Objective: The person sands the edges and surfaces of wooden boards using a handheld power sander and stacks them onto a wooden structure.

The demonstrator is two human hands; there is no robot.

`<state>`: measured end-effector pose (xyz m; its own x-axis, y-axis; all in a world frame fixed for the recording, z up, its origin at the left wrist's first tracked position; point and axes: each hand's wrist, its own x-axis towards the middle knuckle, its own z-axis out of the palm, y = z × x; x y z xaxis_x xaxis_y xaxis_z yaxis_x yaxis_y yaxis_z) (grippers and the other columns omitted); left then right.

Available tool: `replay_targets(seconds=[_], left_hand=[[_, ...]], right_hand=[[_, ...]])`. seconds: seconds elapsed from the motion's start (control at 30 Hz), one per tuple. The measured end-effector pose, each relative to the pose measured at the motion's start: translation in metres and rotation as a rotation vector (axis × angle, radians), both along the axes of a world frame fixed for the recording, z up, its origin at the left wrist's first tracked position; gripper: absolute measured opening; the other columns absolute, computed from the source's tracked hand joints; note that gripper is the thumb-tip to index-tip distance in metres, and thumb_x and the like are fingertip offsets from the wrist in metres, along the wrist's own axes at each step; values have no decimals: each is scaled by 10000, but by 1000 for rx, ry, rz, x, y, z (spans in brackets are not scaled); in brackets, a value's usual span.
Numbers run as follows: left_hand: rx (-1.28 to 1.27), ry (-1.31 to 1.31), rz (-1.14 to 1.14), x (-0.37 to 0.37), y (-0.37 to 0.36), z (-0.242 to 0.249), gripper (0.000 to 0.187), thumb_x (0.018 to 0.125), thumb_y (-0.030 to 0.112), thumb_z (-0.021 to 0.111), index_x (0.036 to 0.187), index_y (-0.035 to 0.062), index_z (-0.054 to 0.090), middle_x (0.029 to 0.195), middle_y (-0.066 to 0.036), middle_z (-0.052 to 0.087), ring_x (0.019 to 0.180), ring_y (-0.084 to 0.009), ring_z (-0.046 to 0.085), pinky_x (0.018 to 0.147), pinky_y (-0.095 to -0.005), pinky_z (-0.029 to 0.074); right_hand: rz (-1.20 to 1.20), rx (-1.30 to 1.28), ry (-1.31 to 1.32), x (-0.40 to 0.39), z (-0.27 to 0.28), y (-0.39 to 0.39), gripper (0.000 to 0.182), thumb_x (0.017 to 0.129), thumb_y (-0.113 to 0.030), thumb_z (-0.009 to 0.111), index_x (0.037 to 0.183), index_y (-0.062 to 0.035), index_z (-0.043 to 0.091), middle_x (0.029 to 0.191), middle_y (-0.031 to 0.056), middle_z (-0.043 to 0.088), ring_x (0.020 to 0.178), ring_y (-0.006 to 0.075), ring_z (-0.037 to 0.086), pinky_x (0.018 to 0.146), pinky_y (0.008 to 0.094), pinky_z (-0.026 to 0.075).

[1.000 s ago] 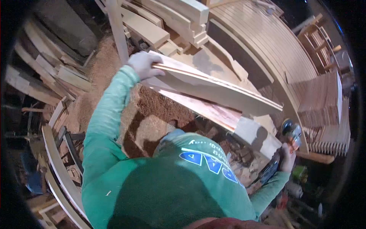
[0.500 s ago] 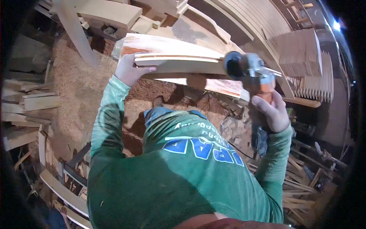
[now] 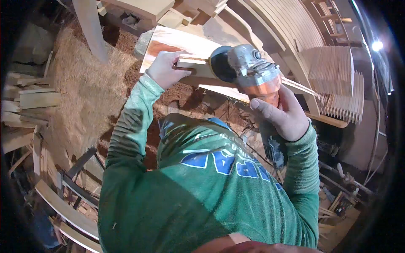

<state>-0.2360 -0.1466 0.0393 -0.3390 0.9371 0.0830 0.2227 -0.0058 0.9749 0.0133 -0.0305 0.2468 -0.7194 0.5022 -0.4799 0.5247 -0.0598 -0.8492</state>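
Observation:
My left hand [image 3: 166, 69] is closed around the left end of a curved wooden slat [image 3: 195, 66], thumb along its near side. With my right hand [image 3: 287, 114] I grip the orange body of an angle grinder [image 3: 256, 69], its metal head toward the left. The grinder's dark round disc [image 3: 222, 64] is at the slat's upper edge, a short way right of my left fingers; whether it touches cannot be made out. Beyond the grinder, the slat's right end shows. Beneath the slat lies a pale board [image 3: 185, 39] with reddish patches.
Stacked thin slats [image 3: 331, 69] stand at the right. Curved boards lie along the top. Sawdust [image 3: 90, 84] covers the floor at left, near piled offcuts [image 3: 40, 100]. Long curved pieces [image 3: 63, 204] lie at lower left. A bright lamp [image 3: 376, 45] shines at upper right.
The grinder has moved left along the slat, its disc now much nearer my left hand. My left hand and the slat's left end have shifted right.

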Motion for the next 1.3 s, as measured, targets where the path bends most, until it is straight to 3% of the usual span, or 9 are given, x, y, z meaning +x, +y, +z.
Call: replay_targets(seconds=[0.1,0.23,0.27,0.33,0.43,0.53,0.67,0.83,1.3], left_hand=[[15,182,-34,-7,4,-11,258,836,32,739,1090,6,708,848,-135,732,765,-140,691,710,-318,542],[239,78,-51,-8,4,-23,223,815,34,725,1037,23,699,840,-183,712,769,-241,710,699,-336,531],[227,134,-80,-9,8,-26,214,821,85,749,1028,50,708,946,-167,740,870,-290,729,737,-347,547],[107,-6,-154,-13,5,-56,332,953,165,625,1261,40,620,1219,-122,669,1098,-230,649,954,-366,506],[91,-229,-121,-8,7,-44,336,953,107,625,1278,22,620,1228,-109,676,1116,-202,645,977,-355,510],[112,-224,-83,0,4,-11,345,954,49,624,1296,4,620,1237,-96,683,1135,-174,640,1001,-345,513],[-92,216,3,0,3,12,279,855,39,745,1118,-47,716,1009,-103,768,952,-148,710,881,-323,567],[-112,80,68,5,4,17,375,741,48,866,1075,-33,715,970,-87,772,902,-122,711,798,-286,571],[-186,13,142,13,0,16,321,754,-47,815,1052,-30,698,985,-73,760,918,-108,698,808,-259,560]], right_hand=[[71,-59,-45,-20,10,-4,556,921,-159,752,1371,41,492,1249,89,636,1118,140,600,1005,316,471],[117,-86,23,-45,11,-19,554,934,-160,740,1379,41,478,1261,80,627,1126,141,593,1027,314,456],[135,-107,48,-49,7,-20,550,937,-158,738,1378,40,476,1265,78,623,1126,140,591,1027,313,456],[116,-136,90,-56,4,-28,508,935,-175,737,1335,43,512,1199,69,643,1074,122,599,986,306,476],[304,312,-81,-48,-10,-17,636,859,-465,735,1141,80,568,995,255,680,966,375,671,874,452,518],[271,393,-80,-36,-12,-12,688,838,-515,733,1143,81,573,982,294,678,954,442,673,867,485,519],[162,333,-78,2,-11,1,650,862,-432,749,1242,60,558,1056,242,690,1016,346,681,920,426,517],[-9,94,-101,42,9,21,567,916,-238,741,1362,25,509,1202,118,663,1108,186,627,997,340,485],[-111,147,-195,136,8,89,551,931,-263,730,1345,33,520,1174,97,658,1050,146,611,947,318,493]])
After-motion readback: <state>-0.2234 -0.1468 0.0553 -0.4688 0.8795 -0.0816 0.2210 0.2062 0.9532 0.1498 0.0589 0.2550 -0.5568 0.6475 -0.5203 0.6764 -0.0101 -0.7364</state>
